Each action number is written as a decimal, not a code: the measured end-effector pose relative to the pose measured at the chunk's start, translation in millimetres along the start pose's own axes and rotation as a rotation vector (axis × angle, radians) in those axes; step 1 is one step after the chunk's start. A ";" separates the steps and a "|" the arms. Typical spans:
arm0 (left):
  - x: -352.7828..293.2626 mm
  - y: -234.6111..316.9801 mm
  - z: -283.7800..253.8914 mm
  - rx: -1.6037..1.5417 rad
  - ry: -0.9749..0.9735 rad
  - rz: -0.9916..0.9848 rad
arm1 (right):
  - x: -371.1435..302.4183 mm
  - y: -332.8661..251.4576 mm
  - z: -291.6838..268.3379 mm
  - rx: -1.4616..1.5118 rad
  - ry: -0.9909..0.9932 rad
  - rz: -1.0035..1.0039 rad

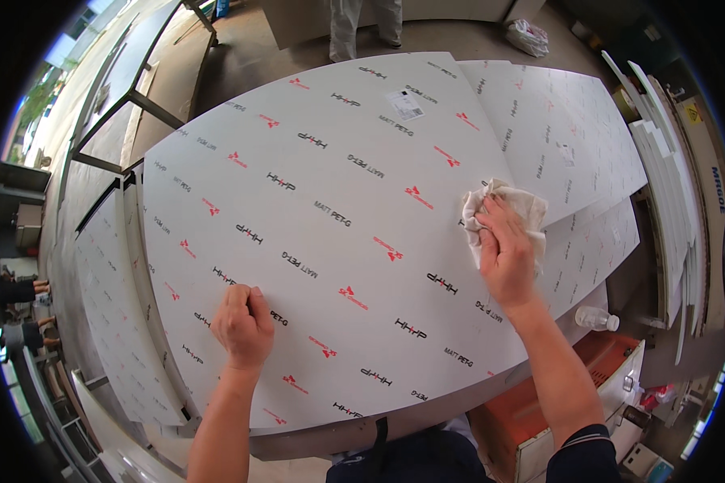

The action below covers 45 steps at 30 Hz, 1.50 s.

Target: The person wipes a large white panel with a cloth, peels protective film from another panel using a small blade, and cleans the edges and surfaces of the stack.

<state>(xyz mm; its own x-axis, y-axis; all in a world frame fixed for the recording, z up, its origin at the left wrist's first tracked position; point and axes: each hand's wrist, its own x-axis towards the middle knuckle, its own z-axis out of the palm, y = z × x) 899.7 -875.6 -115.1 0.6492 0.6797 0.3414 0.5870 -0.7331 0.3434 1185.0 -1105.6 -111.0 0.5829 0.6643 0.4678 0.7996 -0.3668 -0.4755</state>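
A large white panel [298, 233], covered in a film with repeated black and red print, spreads out in front of me. Toward its right side my right hand [503, 249] presses a crumpled whitish cloth [532, 209] against the surface, fingers bent over it. My left hand [243, 322] is closed in a fist and rests on the lower left part of the panel, apart from the cloth; no object shows in it. A white paper label [404, 105] sticks to the film near the far edge.
More printed panels [560, 121] lie at the right, partly under the large one. A clear plastic bottle [596, 319] lies by the lower right edge, near an orange-lined container [511, 410]. Stacked white sheets [660, 185] stand far right. Another person's legs [346, 28] show beyond the panel.
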 end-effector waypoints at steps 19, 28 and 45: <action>128.0 102.7 60.8 -0.298 -0.464 0.468 | -12.4 -37.3 0.3 0.225 -0.242 -0.077; 134.1 109.0 64.1 -0.339 -0.526 0.448 | -8.8 -33.2 0.0 0.259 -0.277 -0.039; 94.2 106.1 68.7 -0.376 -0.331 0.466 | -6.7 -32.2 1.4 0.238 -0.276 -0.041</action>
<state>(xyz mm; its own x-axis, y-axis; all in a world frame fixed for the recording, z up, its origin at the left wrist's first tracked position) 1056.3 -890.9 -106.6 0.9420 0.2091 0.2625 0.0417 -0.8491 0.5266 1155.2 -1097.3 -99.9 0.4640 0.8379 0.2874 0.7467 -0.1953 -0.6359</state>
